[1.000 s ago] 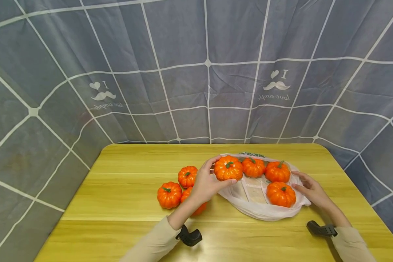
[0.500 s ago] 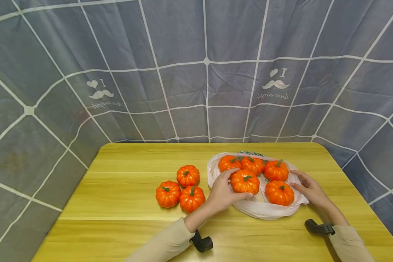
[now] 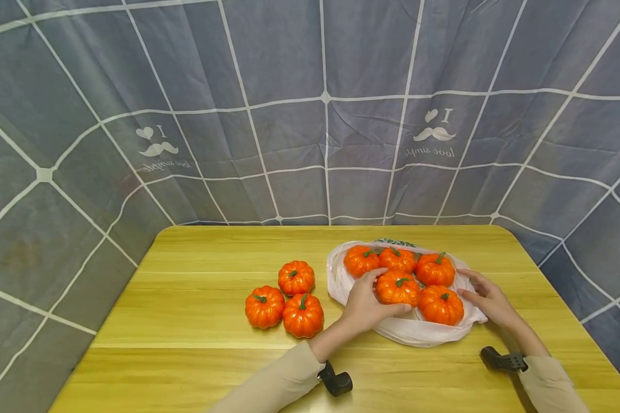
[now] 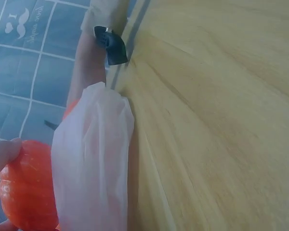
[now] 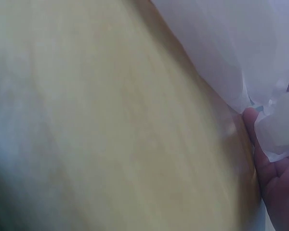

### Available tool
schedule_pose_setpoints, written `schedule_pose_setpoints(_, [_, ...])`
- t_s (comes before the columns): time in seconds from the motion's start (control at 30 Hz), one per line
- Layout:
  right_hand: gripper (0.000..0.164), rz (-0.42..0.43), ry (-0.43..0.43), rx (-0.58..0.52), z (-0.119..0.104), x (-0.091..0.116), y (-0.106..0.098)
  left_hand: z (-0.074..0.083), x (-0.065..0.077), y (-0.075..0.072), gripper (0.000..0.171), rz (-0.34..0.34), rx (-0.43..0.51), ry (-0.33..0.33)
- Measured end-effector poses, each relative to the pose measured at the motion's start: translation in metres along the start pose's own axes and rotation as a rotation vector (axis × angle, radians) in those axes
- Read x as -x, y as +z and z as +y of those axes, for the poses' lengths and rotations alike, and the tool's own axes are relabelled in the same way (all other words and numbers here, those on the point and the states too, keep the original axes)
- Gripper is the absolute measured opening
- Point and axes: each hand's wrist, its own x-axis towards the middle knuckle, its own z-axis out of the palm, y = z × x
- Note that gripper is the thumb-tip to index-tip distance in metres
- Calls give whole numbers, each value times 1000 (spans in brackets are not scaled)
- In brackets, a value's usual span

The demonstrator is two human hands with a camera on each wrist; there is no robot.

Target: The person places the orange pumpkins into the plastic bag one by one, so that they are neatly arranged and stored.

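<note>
My left hand [image 3: 364,307] holds a small orange pumpkin [image 3: 399,289] with a green stem, fingers behind it and thumb in front. This pumpkin is inside the mouth of a thin white plastic bag [image 3: 418,335], among several others like it. In the left wrist view, my fingers [image 4: 5,154] lie against the pumpkin [image 4: 31,187], partly hidden by the bag [image 4: 94,159]. At the bag's right rim, my right hand [image 3: 491,298] holds the edge between thumb and fingers. The right wrist view shows white film [image 5: 282,127] lying across that hand [image 5: 282,192].
Three more orange pumpkins [image 3: 302,315] stand close together on the wooden table [image 3: 201,321], left of the bag. A grey curtain [image 3: 289,137] with white lines hangs behind the table and along its sides.
My left hand has carried the pumpkin rightward and nearer to me, from the bag's left side to beside the front-right pumpkin. My right hand has stayed at the bag's right rim.
</note>
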Motion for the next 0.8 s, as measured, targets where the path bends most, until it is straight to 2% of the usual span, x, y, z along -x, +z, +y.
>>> schedule_pose_setpoints(0.27, [44, -3, -2, -2, 0, 0, 0, -1, -7, 9, 78, 0, -46, -40])
schedule_pose_setpoints(0.8, [46, 4, 2, 49, 0, 0, 1, -6, -10, 21, 79, 6, -112, -60])
